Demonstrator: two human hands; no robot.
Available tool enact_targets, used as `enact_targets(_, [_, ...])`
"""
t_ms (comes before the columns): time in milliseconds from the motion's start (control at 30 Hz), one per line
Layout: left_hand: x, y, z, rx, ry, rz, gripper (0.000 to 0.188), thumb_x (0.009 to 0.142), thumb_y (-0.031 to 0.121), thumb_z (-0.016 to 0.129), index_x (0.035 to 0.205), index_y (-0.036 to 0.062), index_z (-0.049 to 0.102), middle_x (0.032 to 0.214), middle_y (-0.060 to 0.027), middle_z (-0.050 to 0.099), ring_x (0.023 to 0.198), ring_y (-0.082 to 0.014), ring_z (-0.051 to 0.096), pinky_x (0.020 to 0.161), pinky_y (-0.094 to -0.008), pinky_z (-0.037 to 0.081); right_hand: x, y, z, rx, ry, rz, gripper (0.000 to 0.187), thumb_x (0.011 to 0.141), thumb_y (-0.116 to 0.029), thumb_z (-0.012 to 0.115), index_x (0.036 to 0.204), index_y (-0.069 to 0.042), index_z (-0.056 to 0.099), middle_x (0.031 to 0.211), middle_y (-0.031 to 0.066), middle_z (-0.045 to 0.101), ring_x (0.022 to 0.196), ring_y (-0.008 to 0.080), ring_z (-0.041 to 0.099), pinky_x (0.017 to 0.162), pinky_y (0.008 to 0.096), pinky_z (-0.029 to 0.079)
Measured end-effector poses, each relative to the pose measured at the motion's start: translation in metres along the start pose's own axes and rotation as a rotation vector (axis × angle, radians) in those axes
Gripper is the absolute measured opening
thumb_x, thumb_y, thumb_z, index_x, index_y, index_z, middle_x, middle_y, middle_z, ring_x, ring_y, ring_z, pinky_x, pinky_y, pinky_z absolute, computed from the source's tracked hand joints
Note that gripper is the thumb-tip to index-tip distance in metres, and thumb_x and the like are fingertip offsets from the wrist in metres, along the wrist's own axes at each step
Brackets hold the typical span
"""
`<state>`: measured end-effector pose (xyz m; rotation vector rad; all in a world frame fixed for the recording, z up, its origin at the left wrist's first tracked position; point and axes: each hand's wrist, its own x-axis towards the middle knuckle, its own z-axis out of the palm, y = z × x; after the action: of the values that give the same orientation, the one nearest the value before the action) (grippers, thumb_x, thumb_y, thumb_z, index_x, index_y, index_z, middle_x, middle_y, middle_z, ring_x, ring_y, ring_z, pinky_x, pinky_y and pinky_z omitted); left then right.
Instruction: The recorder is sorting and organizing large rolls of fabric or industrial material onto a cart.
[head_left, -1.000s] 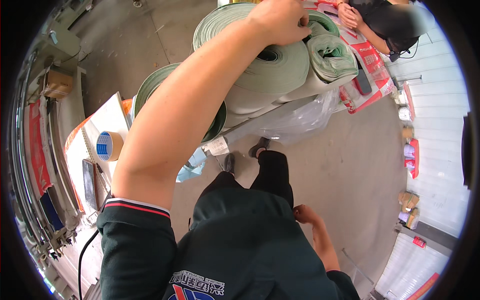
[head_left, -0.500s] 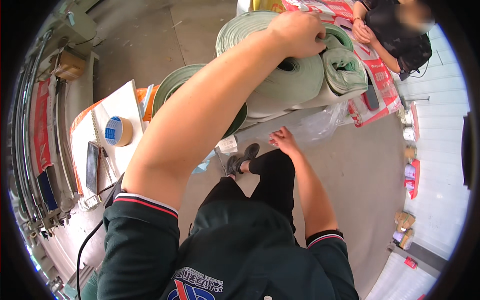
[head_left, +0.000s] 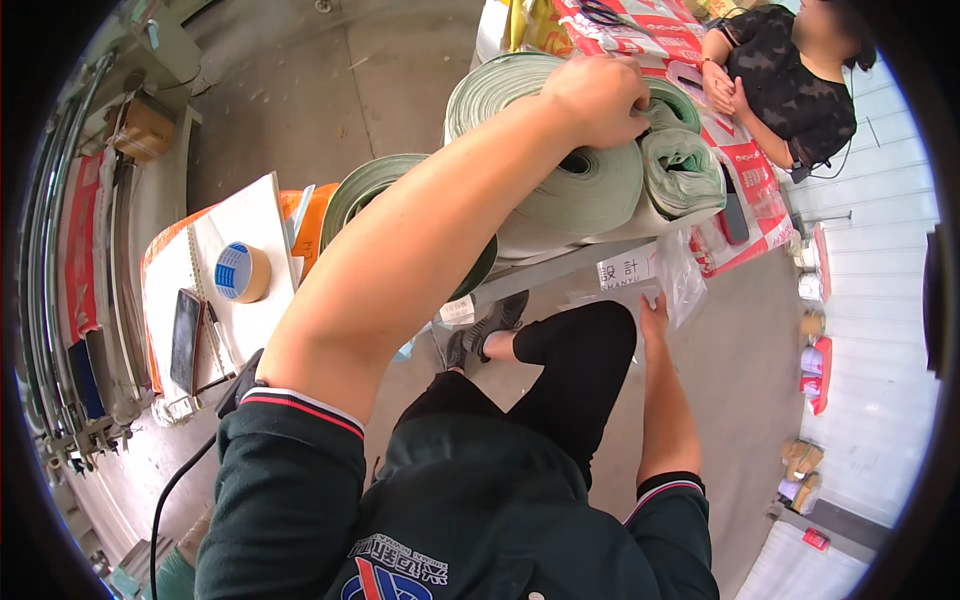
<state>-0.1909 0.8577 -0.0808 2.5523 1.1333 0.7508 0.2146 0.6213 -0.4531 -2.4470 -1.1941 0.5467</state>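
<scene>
Several pale green rolls (head_left: 590, 205) lie bunched on the support ahead of us, their ends showing thin, tight layers wound around dark hollow cores. Our left hand (head_left: 598, 98) rests over them with fingers curled narrow, but the fingertips are partly hidden, so we cannot tell whether they pinch a layer. Our forearm cuts across a wide, loosely hollow roll (head_left: 372, 178) on the left, covering most of its mouth. Beside the hand, a squashed roll (head_left: 685, 172) shows crumpled, uneven folds. Lower down, our right hand (head_left: 654, 318) meets the edge of glossy, wrinkled clear plastic (head_left: 683, 285); we see its fingers foreshortened and cannot tell whether they grip it. Rigid card-like tape (head_left: 243, 272) sits on a spiral-bound notebook (head_left: 255, 225), whose near side our arm partly covers
</scene>
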Motion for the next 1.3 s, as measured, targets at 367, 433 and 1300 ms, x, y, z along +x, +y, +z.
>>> enact_targets(367, [0.002, 0.015, -0.004, -0.128, 0.074, 0.051, 0.026, 0.088, 0.029, 0.077, 0.105, 0.0088, 0.079, 0.117, -0.0122, 0.070, 0.111, -0.0347, 0.069, 0.097, -0.0454, 0.055, -0.032, -0.030, -0.059, 0.545, -0.288, 0.096, 0.076, 0.108, -0.056, 0.054, 0.152, 0.006, 0.055, 0.159, 0.0184, 0.054, 0.151, 0.0278, 0.045, 0.128, 0.0347, 0.028])
enact_targets(433, [0.001, 0.012, -0.005, -0.129, 0.111, 0.090, 0.026, 0.088, 0.028, 0.077, 0.104, 0.0084, 0.079, 0.120, -0.0119, 0.071, 0.112, -0.0347, 0.069, 0.097, -0.0451, 0.055, -0.052, -0.040, -0.076, 0.479, -0.317, 0.101, 0.072, 0.108, -0.057, 0.053, 0.152, -0.001, 0.058, 0.152, 0.0166, 0.060, 0.139, 0.0239, 0.054, 0.116, 0.0387, 0.041])
enact_targets(1300, [0.012, 0.041, -0.022, -0.120, 0.044, -0.058, 0.029, 0.082, 0.029, 0.083, 0.101, 0.0086, 0.075, 0.127, -0.0104, 0.067, 0.116, -0.0326, 0.066, 0.100, -0.0471, 0.052, 0.057, -0.477, -0.196, -0.282, 0.100, -0.911, 0.042, 0.108, -0.038, 0.051, 0.104, -0.003, 0.073, 0.096, 0.0255, 0.076, 0.096, 0.0443, 0.073, 0.087, 0.0551, 0.055])
